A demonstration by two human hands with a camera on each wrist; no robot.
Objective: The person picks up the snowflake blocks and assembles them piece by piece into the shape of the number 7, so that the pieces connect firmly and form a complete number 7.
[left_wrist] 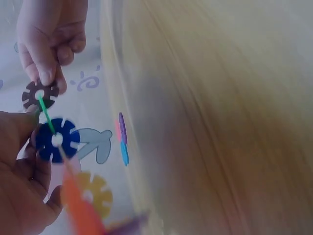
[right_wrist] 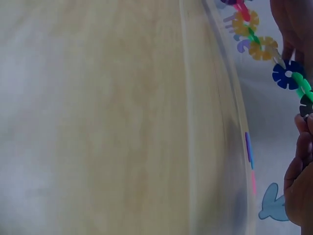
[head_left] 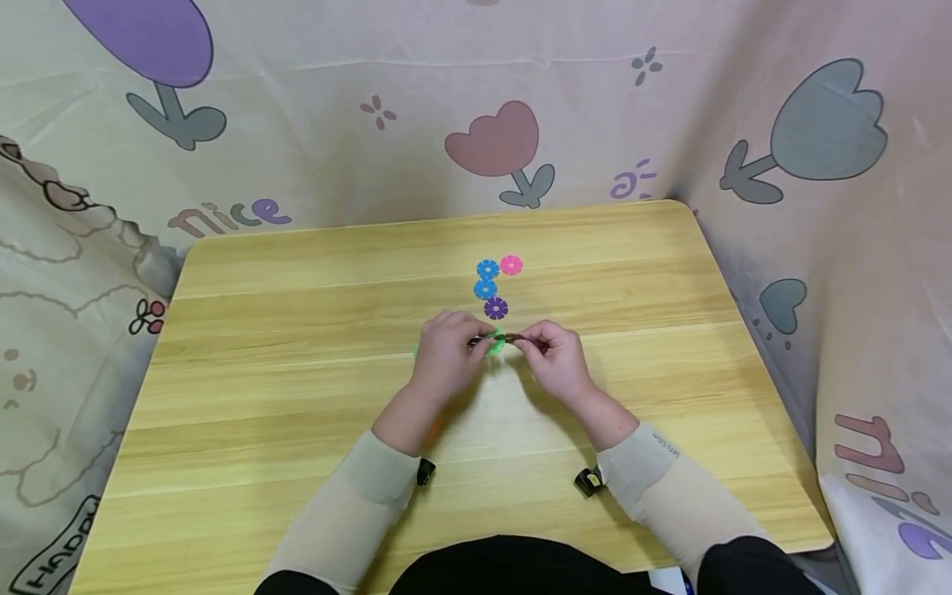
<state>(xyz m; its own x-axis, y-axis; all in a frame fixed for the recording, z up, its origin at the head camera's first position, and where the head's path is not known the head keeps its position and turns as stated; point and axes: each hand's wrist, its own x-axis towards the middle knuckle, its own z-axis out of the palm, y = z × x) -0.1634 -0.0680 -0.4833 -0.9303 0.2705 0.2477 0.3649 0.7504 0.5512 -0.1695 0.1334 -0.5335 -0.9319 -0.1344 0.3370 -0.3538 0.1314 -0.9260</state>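
Printed fabric (head_left: 312, 124) is hanging behind and at both sides. Table (head_left: 297, 330), pale wood-grain, is filling the middle ground. Two beige sleeves (head_left: 349, 512) are reaching in from the near edge. Left hand (head_left: 451, 351) and right hand (head_left: 556, 361) are facing each other near the table's centre, both working on a chain of slotted discs (right_wrist: 262, 48).

Chain is lying between the hands and under the left one; its long axis is running from the right fingertips back past the left hand toward the left wrist, its brown end pointing to the right hand. Left fingers are closing on the chain beside a dark blue disc (left_wrist: 68, 139). Right fingers are pinching the dark brown disc (left_wrist: 30, 95), almost no gap between them. A green disc (left_wrist: 47, 116) is bridging brown and blue, edge-on in the left wrist view; how deep it is sitting, cannot tell.

Beyond the hands, two light blue discs (head_left: 486, 281), one pink disc (head_left: 511, 259) and one purple disc (head_left: 490, 310) are lying flat.
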